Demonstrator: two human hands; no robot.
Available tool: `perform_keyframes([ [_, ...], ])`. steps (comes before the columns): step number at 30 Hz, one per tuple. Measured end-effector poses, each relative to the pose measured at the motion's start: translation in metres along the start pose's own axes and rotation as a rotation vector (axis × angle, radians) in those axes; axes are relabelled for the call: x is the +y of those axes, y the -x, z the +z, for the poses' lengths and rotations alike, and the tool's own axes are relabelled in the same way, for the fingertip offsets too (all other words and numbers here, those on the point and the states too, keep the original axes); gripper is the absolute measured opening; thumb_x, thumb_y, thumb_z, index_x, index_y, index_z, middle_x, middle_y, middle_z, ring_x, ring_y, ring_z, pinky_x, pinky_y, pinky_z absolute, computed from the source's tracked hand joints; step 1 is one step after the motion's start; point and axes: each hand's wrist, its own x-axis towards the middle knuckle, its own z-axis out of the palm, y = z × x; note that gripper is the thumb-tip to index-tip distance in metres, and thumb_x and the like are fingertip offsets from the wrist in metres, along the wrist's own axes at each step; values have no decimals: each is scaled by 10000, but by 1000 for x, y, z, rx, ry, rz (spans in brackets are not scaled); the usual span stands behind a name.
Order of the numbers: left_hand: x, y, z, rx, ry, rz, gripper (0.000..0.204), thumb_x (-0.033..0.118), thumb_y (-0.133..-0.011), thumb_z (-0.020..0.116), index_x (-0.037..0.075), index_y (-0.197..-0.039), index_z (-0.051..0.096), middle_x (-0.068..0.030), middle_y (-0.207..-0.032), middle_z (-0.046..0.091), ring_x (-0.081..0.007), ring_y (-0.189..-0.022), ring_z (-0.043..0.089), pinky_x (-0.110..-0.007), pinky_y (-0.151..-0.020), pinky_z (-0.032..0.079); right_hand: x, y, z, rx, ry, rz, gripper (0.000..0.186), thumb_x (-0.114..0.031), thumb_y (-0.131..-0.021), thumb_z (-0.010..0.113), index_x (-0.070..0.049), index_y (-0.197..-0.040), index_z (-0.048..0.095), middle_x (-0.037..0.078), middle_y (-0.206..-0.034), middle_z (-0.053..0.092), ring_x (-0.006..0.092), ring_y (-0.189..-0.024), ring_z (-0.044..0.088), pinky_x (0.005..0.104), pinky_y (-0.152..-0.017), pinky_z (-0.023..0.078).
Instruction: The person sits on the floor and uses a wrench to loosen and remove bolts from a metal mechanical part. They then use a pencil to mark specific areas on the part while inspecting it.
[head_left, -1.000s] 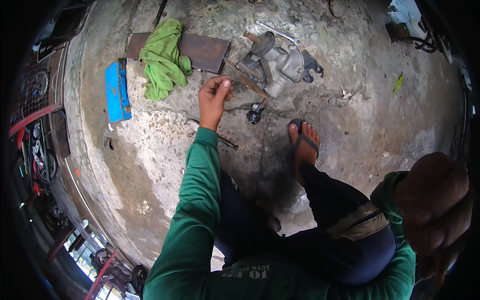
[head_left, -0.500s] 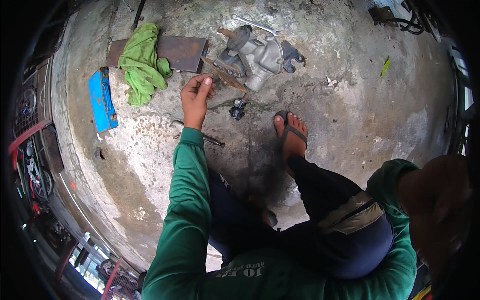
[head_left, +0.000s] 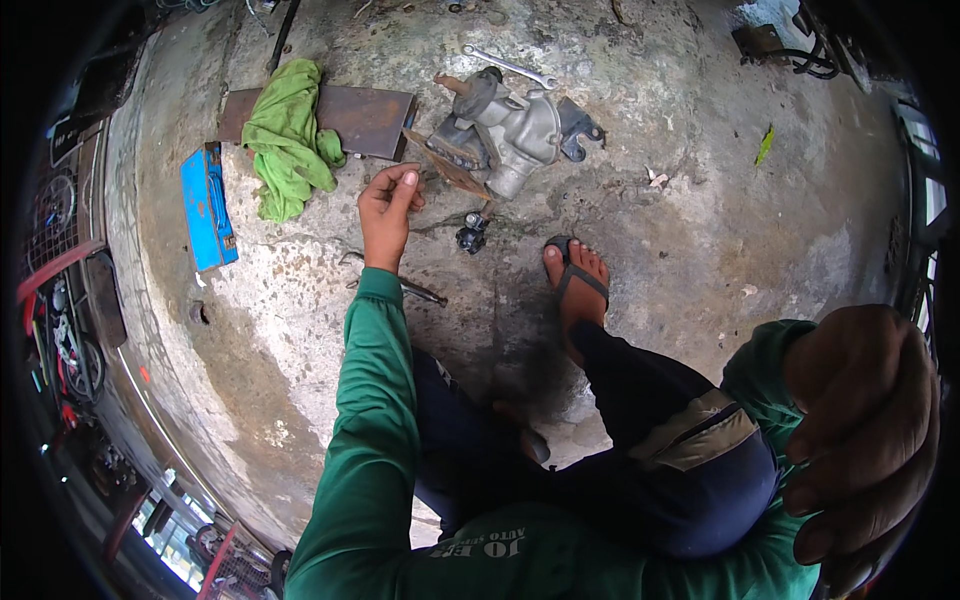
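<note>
My left hand (head_left: 390, 205) is raised over the floor with thumb and fingers pinched; what they hold, if anything, is too small to tell. Beyond it lie a grey cast-metal housing (head_left: 520, 130) with a rusty flat plate (head_left: 455, 170) against it, and a small black metal part (head_left: 470, 232). A dark metal tool (head_left: 420, 292) lies partly behind my wrist. My right hand (head_left: 860, 440) is large and close to the camera at the right, fingers curled; their inner side is hidden.
A green rag (head_left: 280, 140) drapes over a rusty steel plate (head_left: 365, 120), beside a blue metal case (head_left: 205, 205). A wrench (head_left: 510, 62) lies above the housing. My sandalled foot (head_left: 575, 290) rests on concrete. Motorbikes and a red grille (head_left: 60, 265) line the left edge.
The view has shifted, with the floor items now further left. My right hand has shifted slightly, its fingers now reaching lower in view. My left hand keeps its pinch.
</note>
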Motion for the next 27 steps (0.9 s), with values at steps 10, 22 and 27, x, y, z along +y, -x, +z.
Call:
perform_keyframes([
  [10,-8,-6,7,-17,-20,20,299,239,-989,725,-22,-1133,710,-51,-867,701,-93,-708,598,-255,-657,494,18,-14,-6,-68,-45,209,113,-72,-954,651,-90,-914,755,54,-883,761,148,-703,703,212,-638,574],
  [22,-6,-5,6,-16,-80,-9,309,265,-1037,638,-12,-1160,701,-33,-874,677,-103,-722,600,-264,-677,488,35,-1,-12,-94,-101,3,291,-317,-969,596,-60,-1080,676,79,-974,717,165,-770,661,253,-676,529],
  [27,-4,-5,8,-1,-88,9,316,267,-1041,634,-19,-1157,703,-36,-873,677,-105,-719,595,-265,-678,491,36,3,-9,-71,-77,34,436,-420,-965,573,-38,-1166,636,100,-1029,698,179,-813,651,277,-707,523],
])
